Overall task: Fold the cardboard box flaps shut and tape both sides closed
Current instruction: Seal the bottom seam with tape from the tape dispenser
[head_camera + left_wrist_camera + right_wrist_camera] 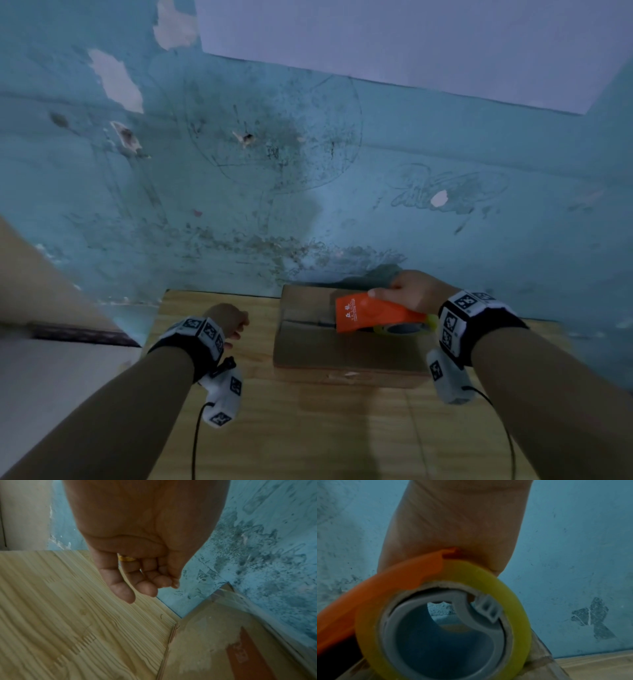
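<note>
A flat brown cardboard box lies on a pale wooden tabletop with a long straight grain, pushed back until its far edge sits against a scuffed, peeling blue wall. Its top flaps are folded down, meeting along a dark centre seam, and the cardboard surface looks matte and slightly glossy in places (whether that sheen is tape already laid, the frames do not make clear). The right hand grips an orange plastic tape dispenser from above, thumb stretched along its smooth wedge-shaped shell and the other fingers wrapped over the far side; the dispenser's front end rests on the box top at the seam. Inside the dispenser sits a roll of yellowish translucent tape, a thick ring on a thin cardboard core, mounted round a grey plastic hub that is hollow in the middle. The left hand hangs over the bare tabletop beside the box's left edge, touching nothing, its fingers loosely curled downward and empty, with a gold ring on one of them. Both wrists carry black bands with white marker-printed blocks and trailing black cables.
</note>
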Tool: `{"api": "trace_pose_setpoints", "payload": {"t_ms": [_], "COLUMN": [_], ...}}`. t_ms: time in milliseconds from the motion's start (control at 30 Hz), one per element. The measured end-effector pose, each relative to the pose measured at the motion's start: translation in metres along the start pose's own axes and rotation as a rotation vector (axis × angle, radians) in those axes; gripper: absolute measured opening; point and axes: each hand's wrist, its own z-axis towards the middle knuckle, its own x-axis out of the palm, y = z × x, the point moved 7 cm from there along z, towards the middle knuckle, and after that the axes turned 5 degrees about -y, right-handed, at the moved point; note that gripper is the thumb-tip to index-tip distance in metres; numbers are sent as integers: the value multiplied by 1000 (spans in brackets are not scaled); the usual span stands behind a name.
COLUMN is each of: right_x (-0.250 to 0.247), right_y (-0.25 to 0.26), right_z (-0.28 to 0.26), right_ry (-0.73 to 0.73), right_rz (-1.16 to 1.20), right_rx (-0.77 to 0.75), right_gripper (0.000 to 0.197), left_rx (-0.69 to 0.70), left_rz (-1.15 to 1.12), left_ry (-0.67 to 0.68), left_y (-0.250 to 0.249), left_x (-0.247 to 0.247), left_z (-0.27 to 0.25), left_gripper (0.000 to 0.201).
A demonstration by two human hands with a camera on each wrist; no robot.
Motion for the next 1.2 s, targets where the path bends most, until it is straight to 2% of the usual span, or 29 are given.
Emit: {"api": "trace_pose_setpoints", "payload": {"t_ms": [133, 300, 533, 700, 800, 900, 1200], "right_x": [-1, 1, 7, 8, 10, 10, 9], "right_y": [3, 2, 0, 0, 2, 5, 7], "right_z": [0, 3, 11, 17, 19, 21, 19], "right_ry": [-2, 0, -2, 11, 39, 49, 44], "right_rz": [-3, 5, -30, -41, -54, -60, -46], "right_rx": [-13, -14, -32, -40, -39, -49, -66], "right_gripper": [54, 55, 64, 74, 72, 62, 58], "left_rx": [18, 38, 94, 173, 192, 215, 214], "left_rz": [83, 77, 126, 280, 267, 307, 450], "left_ry": [52, 112, 100, 106, 86, 76, 21], "left_y": [-3, -2, 1, -3, -4, -5, -5], "left_x": [8, 23, 46, 60, 65, 67, 64], "left_z": [-1, 3, 18, 16, 21, 22, 30], "left_gripper": [24, 36, 34, 24, 22, 28, 41]}}
